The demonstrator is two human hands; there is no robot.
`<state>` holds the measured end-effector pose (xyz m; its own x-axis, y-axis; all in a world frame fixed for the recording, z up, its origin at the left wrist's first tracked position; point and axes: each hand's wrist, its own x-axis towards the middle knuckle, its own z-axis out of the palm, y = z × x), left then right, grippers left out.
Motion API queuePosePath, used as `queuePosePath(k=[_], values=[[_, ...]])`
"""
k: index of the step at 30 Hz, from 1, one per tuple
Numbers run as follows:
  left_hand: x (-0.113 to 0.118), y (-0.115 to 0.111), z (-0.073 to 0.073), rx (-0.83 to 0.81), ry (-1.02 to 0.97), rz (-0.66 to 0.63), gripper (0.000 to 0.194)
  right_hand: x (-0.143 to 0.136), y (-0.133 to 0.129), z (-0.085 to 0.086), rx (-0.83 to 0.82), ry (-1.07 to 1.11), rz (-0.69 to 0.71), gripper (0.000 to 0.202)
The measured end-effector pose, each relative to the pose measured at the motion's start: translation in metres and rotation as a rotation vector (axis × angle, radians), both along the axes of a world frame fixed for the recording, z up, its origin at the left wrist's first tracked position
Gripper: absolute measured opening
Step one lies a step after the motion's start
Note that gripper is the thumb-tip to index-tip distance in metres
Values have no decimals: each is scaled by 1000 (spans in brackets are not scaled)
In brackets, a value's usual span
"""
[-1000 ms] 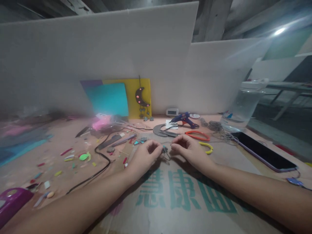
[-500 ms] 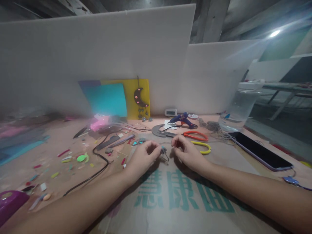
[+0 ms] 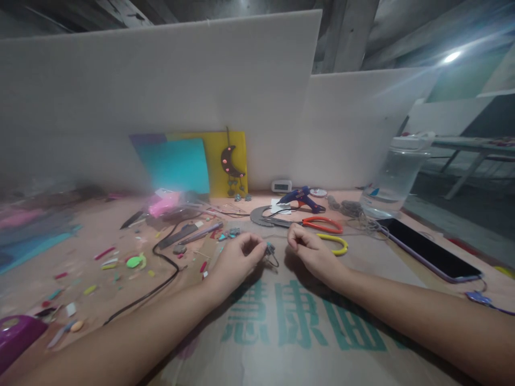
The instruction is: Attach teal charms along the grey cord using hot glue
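My left hand [image 3: 243, 254] is closed, with thumb and forefinger pinching a small grey-and-teal piece with a loop of cord [image 3: 272, 255]. The piece hangs just above the cardboard, its exact kind too small to make out. To its right, my right hand [image 3: 308, 246] is closed, with thumb and fingertips pressed together. A thin string [image 3: 277, 236] seems to run between the hands; whether the right fingers grip it is hidden. Behind the right hand lie an orange handle loop [image 3: 323, 225] and a yellow handle loop [image 3: 337, 244], by a grey crescent [image 3: 259, 215].
A glue gun [image 3: 301, 198], a ball of grey twine [image 3: 352, 208], a phone [image 3: 428, 249] and a clear plastic jug [image 3: 396, 177] stand or lie behind and right. Clay scraps, a green disc [image 3: 134, 262] and a black cable [image 3: 161, 281] spread left. A moon ornament [image 3: 229, 162] hangs at the back.
My right hand has moved slightly right, away from the left, and its fingers have drawn closer together. My left hand still holds the small piece in nearly the same place.
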<state>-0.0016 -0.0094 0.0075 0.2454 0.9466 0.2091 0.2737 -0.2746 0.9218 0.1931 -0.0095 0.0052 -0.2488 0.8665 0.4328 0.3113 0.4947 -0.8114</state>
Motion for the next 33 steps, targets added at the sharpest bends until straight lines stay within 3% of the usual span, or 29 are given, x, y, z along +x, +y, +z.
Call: queuePosePath(k=[13, 18, 22, 27, 33], values=[[-3, 0, -3, -3, 37, -10, 22, 2, 2, -6, 39, 25, -5, 16], [-3, 1, -2, -11, 20, -21, 20, -3, 0, -7, -112, 48, -6, 4], [-2, 1, -3, -16, 15, -24, 21, -4, -3, -7, -186, 46, 10, 10], [-3, 1, -3, -7, 29, -10, 23, -2, -3, -6, -93, 78, 65, 21], [-4, 0, -1, 26, 55, -14, 22, -5, -4, 4, -168, -70, 65, 24]])
